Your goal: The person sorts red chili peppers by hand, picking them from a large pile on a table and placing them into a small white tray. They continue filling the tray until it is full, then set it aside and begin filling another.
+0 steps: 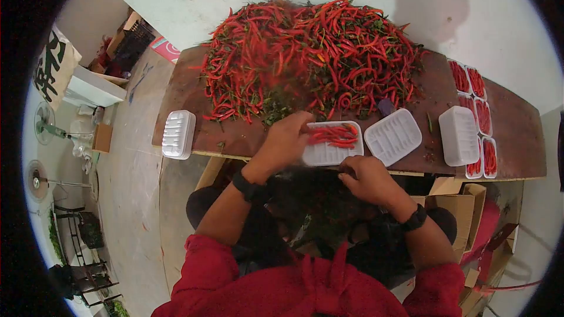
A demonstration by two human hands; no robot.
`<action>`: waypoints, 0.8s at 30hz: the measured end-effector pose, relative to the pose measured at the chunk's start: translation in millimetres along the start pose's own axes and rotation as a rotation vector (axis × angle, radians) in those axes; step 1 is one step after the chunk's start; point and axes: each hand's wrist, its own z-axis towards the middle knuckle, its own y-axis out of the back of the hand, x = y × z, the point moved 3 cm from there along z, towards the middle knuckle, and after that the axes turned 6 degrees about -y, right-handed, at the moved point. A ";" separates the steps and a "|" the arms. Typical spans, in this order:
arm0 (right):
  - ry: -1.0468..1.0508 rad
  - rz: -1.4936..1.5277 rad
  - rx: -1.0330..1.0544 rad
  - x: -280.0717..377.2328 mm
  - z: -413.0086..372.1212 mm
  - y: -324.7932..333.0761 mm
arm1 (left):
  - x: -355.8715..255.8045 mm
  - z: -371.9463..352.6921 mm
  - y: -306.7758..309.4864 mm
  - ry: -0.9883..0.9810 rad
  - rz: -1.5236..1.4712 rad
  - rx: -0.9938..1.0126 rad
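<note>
A white foam tray [320, 155] sits at the table's near edge with a small bunch of red chili peppers [336, 136] lying across it. My left hand [286, 142] is at the tray's left side, its fingers closed around the left ends of those peppers. Just off the tray's front right corner, my right hand [369, 179] has its fingers curled in; whatever they hold, if anything, is hidden. Behind the tray rises a large heap of red chilies [352, 53] mixed with green stems and leaves, partly blurred at its left.
To the right of the working tray lies another tray [392, 137], then a tall tray stack [458, 136]. Several chili-filled trays [483, 117] line the table's [511, 123] right part. More stacked trays [178, 135] stand at the left edge. Cardboard boxes [458, 208] are below.
</note>
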 end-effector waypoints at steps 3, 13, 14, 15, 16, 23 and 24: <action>-0.002 0.005 0.010 -1.7 0.4 0.0 | -3.7 0.4 3.7 0.048 0.029 0.010; 0.020 -0.007 0.016 0.5 0.7 2.9 | 5.8 0.9 12.0 -0.010 0.145 0.029; -0.003 -0.004 0.046 0.8 0.7 3.1 | 8.1 1.2 10.4 -0.035 0.181 0.042; -0.026 0.000 0.075 0.8 0.8 2.6 | 9.4 1.2 9.0 -0.034 0.181 0.041; -0.025 0.000 0.075 0.8 0.9 2.3 | 9.6 1.6 7.1 -0.046 0.190 0.032; 0.021 -0.041 0.026 -2.0 -0.8 -0.8 | 12.4 2.1 -2.0 -0.108 0.162 -0.014; 0.024 -0.041 0.028 -2.5 -1.1 -0.9 | 11.7 1.6 -1.3 -0.109 0.162 -0.014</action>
